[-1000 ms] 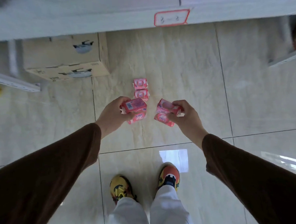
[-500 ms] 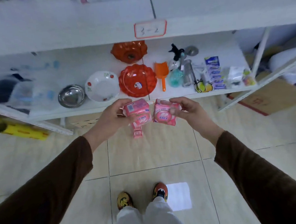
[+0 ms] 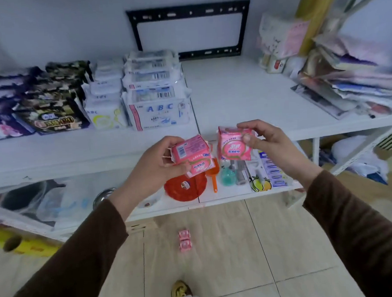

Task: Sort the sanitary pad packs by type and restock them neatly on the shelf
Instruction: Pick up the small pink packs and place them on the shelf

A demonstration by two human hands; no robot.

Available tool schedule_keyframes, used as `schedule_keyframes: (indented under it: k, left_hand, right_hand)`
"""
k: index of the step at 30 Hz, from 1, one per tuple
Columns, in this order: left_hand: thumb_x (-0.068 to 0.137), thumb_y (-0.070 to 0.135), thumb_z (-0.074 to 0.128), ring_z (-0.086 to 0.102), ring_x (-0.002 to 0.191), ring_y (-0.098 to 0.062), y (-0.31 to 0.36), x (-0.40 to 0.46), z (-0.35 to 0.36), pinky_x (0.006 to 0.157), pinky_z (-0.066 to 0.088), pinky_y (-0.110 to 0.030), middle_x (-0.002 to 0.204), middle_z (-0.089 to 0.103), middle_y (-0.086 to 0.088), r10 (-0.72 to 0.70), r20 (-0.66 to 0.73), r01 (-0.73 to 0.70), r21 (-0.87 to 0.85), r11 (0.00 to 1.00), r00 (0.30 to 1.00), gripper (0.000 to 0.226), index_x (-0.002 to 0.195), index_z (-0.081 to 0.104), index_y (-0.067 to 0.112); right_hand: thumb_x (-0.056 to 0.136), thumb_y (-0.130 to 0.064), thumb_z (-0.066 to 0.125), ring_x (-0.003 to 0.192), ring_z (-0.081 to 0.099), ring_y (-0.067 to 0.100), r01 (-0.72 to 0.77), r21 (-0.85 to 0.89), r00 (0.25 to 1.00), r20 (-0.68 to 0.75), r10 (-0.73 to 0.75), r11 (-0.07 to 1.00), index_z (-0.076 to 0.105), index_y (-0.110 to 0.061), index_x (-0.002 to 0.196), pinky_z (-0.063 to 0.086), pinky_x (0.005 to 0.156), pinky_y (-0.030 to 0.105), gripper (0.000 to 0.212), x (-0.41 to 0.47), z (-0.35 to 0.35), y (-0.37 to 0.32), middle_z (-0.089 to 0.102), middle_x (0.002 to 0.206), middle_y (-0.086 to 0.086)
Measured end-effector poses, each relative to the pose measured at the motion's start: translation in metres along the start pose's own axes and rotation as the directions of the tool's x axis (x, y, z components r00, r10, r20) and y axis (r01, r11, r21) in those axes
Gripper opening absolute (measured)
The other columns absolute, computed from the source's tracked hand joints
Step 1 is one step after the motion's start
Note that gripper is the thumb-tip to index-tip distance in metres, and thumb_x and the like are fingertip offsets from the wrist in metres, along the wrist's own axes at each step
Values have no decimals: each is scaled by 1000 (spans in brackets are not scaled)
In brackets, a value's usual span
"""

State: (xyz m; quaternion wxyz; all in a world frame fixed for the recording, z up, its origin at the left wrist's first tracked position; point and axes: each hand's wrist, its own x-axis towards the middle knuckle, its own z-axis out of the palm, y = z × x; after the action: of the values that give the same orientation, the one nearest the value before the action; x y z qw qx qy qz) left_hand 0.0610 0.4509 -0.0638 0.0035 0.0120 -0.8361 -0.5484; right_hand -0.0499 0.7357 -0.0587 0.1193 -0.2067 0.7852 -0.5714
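Note:
My left hand [image 3: 153,168] grips two small pink pad packs [image 3: 192,154], one stacked on the other. My right hand [image 3: 264,139] holds one more pink pad pack [image 3: 232,143] upright by its top edge. Both hands hover just in front of the white shelf [image 3: 244,99]. On that shelf's left half stand white ABC pad packs [image 3: 158,107], smaller white packs [image 3: 106,101] and dark packs [image 3: 52,104] in rows. Two pink packs [image 3: 184,240] lie on the tiled floor below.
A black frame [image 3: 190,30] leans against the back wall. Piled papers and bags [image 3: 351,79] fill the shelf's right end. The lower shelf holds an orange plate [image 3: 185,188], a scoop, a metal bowl and small goods. A yellow roll [image 3: 19,245] lies at lower left.
My view has tilted up from the floor to the shelf. Both hands rose with their pink packs to the shelf's front edge. Two packs stayed on the floor.

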Motion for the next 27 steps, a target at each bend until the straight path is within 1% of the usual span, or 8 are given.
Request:
schedule_keyframes:
  k: [4, 7, 11, 14, 18, 20, 23, 27]
  left_hand:
    - [75, 26, 86, 65, 100, -4, 13, 38, -18, 94, 53, -34, 108, 66, 21, 67, 4, -67, 118, 991, 998, 52, 118, 57, 35]
    - [76, 30, 84, 62, 107, -6, 29, 66, -24, 100, 50, -42, 116, 62, 18, 120, 48, -128, 236, 963, 992, 57, 124, 53, 34]
    - [79, 37, 79, 53, 111, -4, 52, 105, -30, 100, 47, -35, 123, 53, 15, 188, 102, -214, 430, 877, 977, 68, 138, 45, 32]
    - [80, 41, 77, 48, 105, 0, 72, 142, -32, 88, 41, -25, 120, 51, 15, 229, 129, -262, 539, 801, 965, 65, 137, 46, 31]
    - [79, 38, 79, 51, 101, -6, 84, 196, -30, 78, 38, -24, 114, 53, 15, 187, 113, -216, 618, 756, 976, 60, 130, 50, 32]
    - [79, 41, 78, 53, 98, -10, 84, 223, -27, 74, 38, -27, 112, 58, 12, 156, 98, -180, 696, 695, 983, 56, 128, 53, 31]
    - [79, 50, 74, 54, 98, -18, 83, 258, -22, 78, 38, -30, 110, 64, 5, 112, 68, -121, 805, 581, 991, 53, 125, 57, 29]
    - [81, 52, 71, 50, 104, -22, 77, 291, -16, 89, 35, -31, 109, 63, 2, 73, 50, -78, 883, 462, 996, 49, 121, 61, 26]
  right_hand:
    - [92, -26, 69, 91, 53, 15, 46, -36, 998, -49, -47, 998, 66, -22, 120, 49, 78, 28, 28, 43, -12, -5, 65, 114, 12]
    - [92, -21, 69, 86, 49, 16, 64, -31, 994, -83, -66, 997, 66, -21, 120, 52, 74, 28, 28, 74, -19, -9, 65, 104, 8]
    - [89, -20, 73, 87, 53, 20, 59, -2, 995, -76, -59, 998, 68, -22, 117, 58, 79, 36, 28, 126, -37, -8, 64, 105, 7]
    - [88, -16, 74, 84, 57, 19, 66, -18, 997, -36, -66, 998, 67, -19, 115, 57, 79, 34, 27, 173, -48, -8, 63, 106, 8]
    - [87, -12, 75, 81, 60, 15, 71, -51, 997, 22, -70, 996, 66, -19, 112, 55, 78, 33, 27, 241, -60, -1, 65, 106, 6]
    - [86, -15, 77, 82, 61, 15, 77, -94, 996, 57, -72, 993, 67, -19, 114, 56, 77, 32, 30, 274, -65, 4, 67, 106, 5]
    - [85, -13, 76, 79, 62, 10, 91, -149, 988, 138, -70, 985, 66, -11, 119, 55, 72, 22, 35, 313, -66, 7, 66, 106, 4]
    - [85, -13, 76, 85, 64, 14, 108, -199, 968, 246, -57, 974, 66, -11, 121, 57, 77, 28, 38, 352, -61, 17, 64, 110, 3]
